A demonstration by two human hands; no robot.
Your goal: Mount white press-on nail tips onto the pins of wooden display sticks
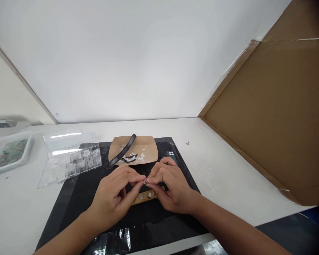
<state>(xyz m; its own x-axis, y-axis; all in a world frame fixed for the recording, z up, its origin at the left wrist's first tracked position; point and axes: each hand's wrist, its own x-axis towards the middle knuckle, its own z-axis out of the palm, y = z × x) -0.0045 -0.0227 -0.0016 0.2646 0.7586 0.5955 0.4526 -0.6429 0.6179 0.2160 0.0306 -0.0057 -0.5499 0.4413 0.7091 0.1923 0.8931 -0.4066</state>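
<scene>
Roughly midway, I'd judge: my left hand (pixel 114 198) and right hand (pixel 170 187) pinch fingers shut on one tiny white piece (pixel 145 182) above the tan strip (pixel 145 197) on the black mat (pixel 77 198), with more bits waiting in the brown tray (pixel 149 150).

A tiny pale piece (pixel 145 181), too small to identify, is being pinched between the fingertips of the left hand (pixel 117 198) and the right hand (pixel 170 187), both hovering just above the black mat (pixel 77 202). Directly beneath the 2 hands, a tan strip (pixel 145 197) with a wavy lower edge is lying flat on the mat, running left to right and showing 2 small pale dots on its top face, with both ends hidden under the fingers.
</scene>
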